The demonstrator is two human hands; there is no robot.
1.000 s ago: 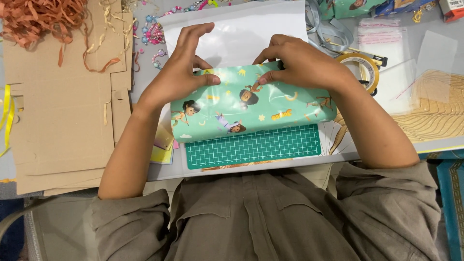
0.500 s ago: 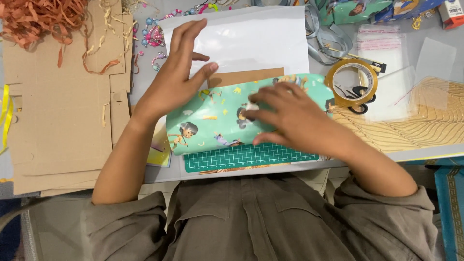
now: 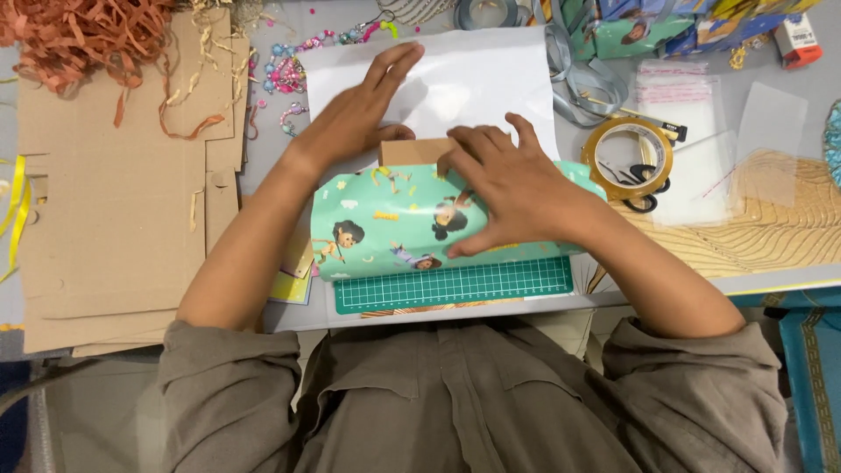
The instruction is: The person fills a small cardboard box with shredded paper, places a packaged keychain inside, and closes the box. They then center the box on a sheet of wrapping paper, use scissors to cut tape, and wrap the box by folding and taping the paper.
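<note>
A craft or gift-wrapping worktable, likely a small home workshop. A green cutting mat (image 3: 455,285) lies at the near edge, flattened cardboard (image 3: 114,201) and orange paper shred (image 3: 79,35) to the left, a tape roll (image 3: 627,158) with scissors (image 3: 644,180) (lying inside the ring) to the right, beads (image 3: 285,74) and clear sleeves (image 3: 692,114) beyond.

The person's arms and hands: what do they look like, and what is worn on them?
Both hands, the left hand and the right hand, are bare: no gloves, rings or watch show. The forearms are bare too. The grey-brown shirt has loose sleeves pushed up around the elbows, and a buttoned front.
</note>
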